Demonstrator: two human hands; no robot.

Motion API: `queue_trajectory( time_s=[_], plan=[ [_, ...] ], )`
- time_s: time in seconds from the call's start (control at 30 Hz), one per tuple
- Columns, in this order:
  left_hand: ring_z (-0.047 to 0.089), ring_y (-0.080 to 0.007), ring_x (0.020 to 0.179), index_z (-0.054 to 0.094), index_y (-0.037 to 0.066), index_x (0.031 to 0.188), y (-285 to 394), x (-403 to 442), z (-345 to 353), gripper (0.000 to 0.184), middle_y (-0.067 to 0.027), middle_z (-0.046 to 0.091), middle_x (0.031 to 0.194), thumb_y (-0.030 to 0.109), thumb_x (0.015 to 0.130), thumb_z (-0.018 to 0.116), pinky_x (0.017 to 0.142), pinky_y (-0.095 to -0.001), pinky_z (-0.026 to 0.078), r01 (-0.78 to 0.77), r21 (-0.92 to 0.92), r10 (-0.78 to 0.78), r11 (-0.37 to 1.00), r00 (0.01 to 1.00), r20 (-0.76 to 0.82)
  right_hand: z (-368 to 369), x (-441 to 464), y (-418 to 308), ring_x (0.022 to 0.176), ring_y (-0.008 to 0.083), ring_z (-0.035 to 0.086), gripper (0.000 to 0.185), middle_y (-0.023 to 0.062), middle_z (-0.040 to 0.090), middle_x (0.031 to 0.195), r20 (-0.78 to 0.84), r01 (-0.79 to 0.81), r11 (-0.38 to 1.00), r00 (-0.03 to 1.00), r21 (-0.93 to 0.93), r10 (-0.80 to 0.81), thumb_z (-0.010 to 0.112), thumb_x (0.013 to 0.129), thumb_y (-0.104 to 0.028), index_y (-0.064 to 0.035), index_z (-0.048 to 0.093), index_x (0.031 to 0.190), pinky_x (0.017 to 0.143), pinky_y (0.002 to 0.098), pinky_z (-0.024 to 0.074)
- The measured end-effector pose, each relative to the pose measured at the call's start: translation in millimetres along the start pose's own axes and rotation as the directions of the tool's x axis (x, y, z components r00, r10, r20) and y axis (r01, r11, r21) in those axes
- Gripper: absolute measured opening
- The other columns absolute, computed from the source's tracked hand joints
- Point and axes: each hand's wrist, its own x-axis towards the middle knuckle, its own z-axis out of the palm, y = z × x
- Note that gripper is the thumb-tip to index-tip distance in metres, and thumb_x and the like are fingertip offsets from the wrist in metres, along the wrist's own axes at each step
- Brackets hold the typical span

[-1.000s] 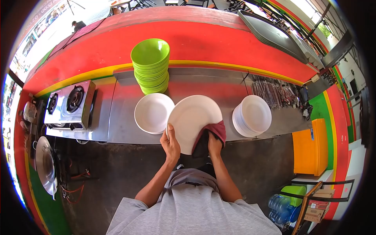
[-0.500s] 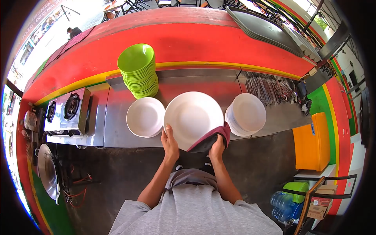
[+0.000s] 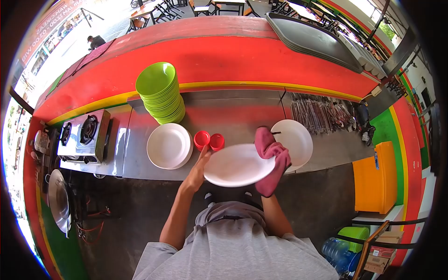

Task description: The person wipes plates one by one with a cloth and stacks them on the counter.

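Observation:
A white plate [image 3: 238, 165], tilted, is held in front of me above the counter's near edge. My left hand [image 3: 198, 170] grips its left rim. A dark red cloth [image 3: 275, 161] lies over the plate's right rim and covers my right hand, whose fingers are hidden. Behind the plate stand two small red cups [image 3: 202, 138]. To the left is a stack of white plates [image 3: 169, 145], with a tall stack of green bowls [image 3: 161, 91] behind it. Another stack of white plates [image 3: 295, 142] is on the right, partly behind the cloth.
A two-burner stove [image 3: 84, 136] is on the left, above a large metal pan [image 3: 58, 200]. Cutlery [image 3: 322, 113] lies at the counter's right. Grey trays [image 3: 312, 39] rest on the red ledge [image 3: 210, 53]. An orange box [image 3: 375, 179] stands at the right. A person [image 3: 96, 42] is far off.
The held plate has tipped into a flatter view. The cloth has moved up around its right rim, now hiding my right hand. The red cups have come into sight behind the plate.

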Motion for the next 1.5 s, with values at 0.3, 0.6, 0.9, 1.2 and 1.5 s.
queue_trajectory(
  time_s=[0.3,0.6,0.9,1.2,1.5],
  plan=[
    [0.047,-0.0076,0.084,0.058,0.002,0.1,-40,22,7,0.053,0.0004,0.054,0.091,0.05,0.105,0.037,0.074,-0.0245,0.038,-0.458,0.34,0.489,0.821,0.872,-0.006,10,55,-6,0.094,0.027,0.042,0.015,0.0158,0.038,0.095,0.104,-0.171,0.983,0.981,0.075,0.162,0.043,0.092,-0.013,0.002,0.041,0.094,0.09,0.0359,0.0367],
    [0.048,-0.021,0.129,0.04,0.002,0.143,-28,28,58,0.072,-0.0097,0.048,0.143,0.059,0.1,0.039,0.11,-0.0377,0.039,-0.302,-0.267,0.21,0.915,0.923,-0.323,11,9,46,0.119,0.0401,0.041,0.04,0.0284,0.041,0.125,0.221,0.046,0.994,0.975,-0.104,-0.022,0.038,0.099,-0.019,0.0112,0.041,0.125,0.109,0.0423,0.0276],
    [0.053,-0.0201,0.122,0.046,0.002,0.138,-42,22,82,0.068,-0.0081,0.055,0.136,0.058,0.101,0.039,0.104,-0.0346,0.043,-0.326,-0.429,0.196,0.842,0.927,-0.319,6,11,44,0.114,0.0434,0.043,0.038,0.0277,0.048,0.116,0.333,0.029,0.989,0.943,-0.144,0.021,0.052,0.088,-0.017,0.0075,0.05,0.117,0.101,0.0438,0.0339],
    [0.062,-0.0126,0.098,0.058,0.001,0.125,-13,33,34,0.05,-0.0073,0.064,0.116,0.044,0.105,0.042,0.084,-0.0293,0.052,-0.35,-0.061,0.339,0.935,0.93,-0.145,-10,46,30,0.104,0.0391,0.047,0.03,0.0235,0.049,0.104,0.451,0.163,0.984,0.885,-0.075,-0.112,0.042,0.096,-0.022,0.0056,0.049,0.106,0.093,0.0389,0.0395],
    [0.052,-0.0065,0.085,0.059,0.004,0.104,-47,29,77,0.043,0.0002,0.059,0.092,0.041,0.108,0.038,0.077,-0.0236,0.043,-0.557,-0.109,0.41,0.824,0.717,-0.564,15,18,46,0.103,0.0365,0.048,0.024,0.0222,0.048,0.101,0.255,0.089,0.989,0.965,-0.121,-0.055,0.048,0.095,-0.018,0.0028,0.05,0.107,0.093,0.0386,0.0391]
  ],
)
